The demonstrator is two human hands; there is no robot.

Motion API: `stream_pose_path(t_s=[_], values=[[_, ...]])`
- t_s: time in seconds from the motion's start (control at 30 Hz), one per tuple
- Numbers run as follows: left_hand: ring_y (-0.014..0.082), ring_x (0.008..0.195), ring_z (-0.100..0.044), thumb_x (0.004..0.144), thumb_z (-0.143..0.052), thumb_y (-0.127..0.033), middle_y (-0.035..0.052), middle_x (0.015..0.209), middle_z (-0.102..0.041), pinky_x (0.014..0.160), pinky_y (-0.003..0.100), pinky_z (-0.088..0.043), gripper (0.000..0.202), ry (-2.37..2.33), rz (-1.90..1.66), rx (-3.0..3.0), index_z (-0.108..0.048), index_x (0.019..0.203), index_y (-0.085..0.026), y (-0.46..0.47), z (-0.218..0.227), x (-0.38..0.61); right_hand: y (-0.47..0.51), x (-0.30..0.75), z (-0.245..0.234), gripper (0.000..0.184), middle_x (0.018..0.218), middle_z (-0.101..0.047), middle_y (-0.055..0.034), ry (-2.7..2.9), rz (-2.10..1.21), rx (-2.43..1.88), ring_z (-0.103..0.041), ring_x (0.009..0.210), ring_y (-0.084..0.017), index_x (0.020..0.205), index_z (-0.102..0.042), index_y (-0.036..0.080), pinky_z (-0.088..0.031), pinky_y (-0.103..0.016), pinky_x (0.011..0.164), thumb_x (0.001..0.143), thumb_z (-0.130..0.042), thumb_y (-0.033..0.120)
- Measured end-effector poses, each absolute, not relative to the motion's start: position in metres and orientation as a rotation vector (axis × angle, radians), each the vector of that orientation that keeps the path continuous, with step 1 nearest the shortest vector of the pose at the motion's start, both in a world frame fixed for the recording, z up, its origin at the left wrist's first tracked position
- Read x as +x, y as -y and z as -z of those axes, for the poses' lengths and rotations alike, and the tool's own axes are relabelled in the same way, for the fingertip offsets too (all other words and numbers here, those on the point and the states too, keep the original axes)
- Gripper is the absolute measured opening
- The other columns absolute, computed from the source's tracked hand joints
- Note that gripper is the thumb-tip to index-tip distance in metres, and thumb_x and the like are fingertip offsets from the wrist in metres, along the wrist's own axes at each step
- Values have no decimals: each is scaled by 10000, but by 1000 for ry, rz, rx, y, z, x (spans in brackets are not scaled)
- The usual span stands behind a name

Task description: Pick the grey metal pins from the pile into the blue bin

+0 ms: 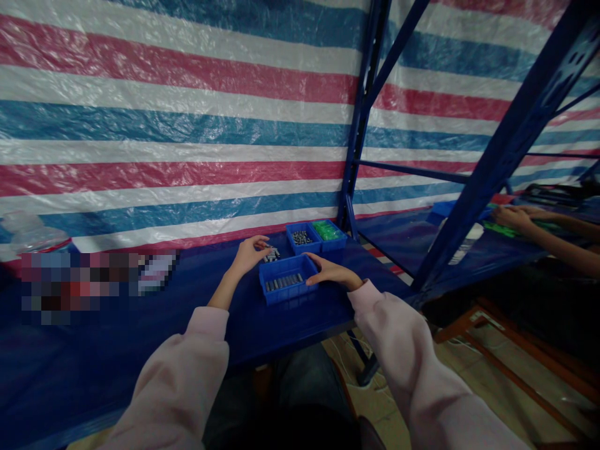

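My left hand (pixel 249 254) is beside the far left corner of a blue plastic bin (pixel 285 294) that holds a row of small grey metal cylinders (pixel 284 282); its fingertips pinch a small dark metal part (pixel 272 254). On the bin's right rim rests my right hand (pixel 328 273), fingers curled over the edge. Both sleeves are pale pink.
Behind stand two more blue bins, one with dark metal parts (pixel 302 237), one with green pieces (pixel 328 230). All sit on a dark blue table (pixel 117 337). A blue rack post (pixel 497 169) rises at right; another person's hands (pixel 513 217) work beyond it. A striped tarp hangs behind.
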State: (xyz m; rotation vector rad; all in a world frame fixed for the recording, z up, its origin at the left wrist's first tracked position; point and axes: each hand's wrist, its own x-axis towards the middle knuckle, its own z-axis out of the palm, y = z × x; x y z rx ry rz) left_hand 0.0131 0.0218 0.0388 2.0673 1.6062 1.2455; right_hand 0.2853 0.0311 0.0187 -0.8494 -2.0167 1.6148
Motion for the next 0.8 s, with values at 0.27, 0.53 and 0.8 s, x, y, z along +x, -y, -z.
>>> stream_pose_path(t_s=[0.27, 0.53, 0.8], values=[[175, 872, -621, 757, -659, -283, 48, 943, -669, 831, 316, -487, 281, -1202, -1374, 2360, -632, 1021, -193, 19, -48, 85, -36, 284, -14, 987, 1388, -403, -85, 2084, -1515, -782, -334, 1305, -261, 1386, -314, 208, -227, -396, 1108, 547, -815, 345], [175, 875, -623, 756, -658, -219, 42, 934, -670, 829, 310, -480, 300, -1312, -1162, 2378, -606, 1046, -165, 16, -38, 95, -43, 283, -7, 976, 1413, -364, -92, 2115, -1446, -764, -342, 1296, -255, 1386, -317, 204, -240, -387, 1098, 553, -814, 319], [207, 868, -642, 715, -642, -128, 78, 930, -692, 798, 299, -486, 314, -1312, -899, 2420, -633, 1028, -134, 10, -31, 90, -38, 284, -11, 990, 1363, -412, -75, 2071, -1489, -807, -386, 1257, -268, 1376, -320, 239, -278, -407, 1074, 528, -824, 329]])
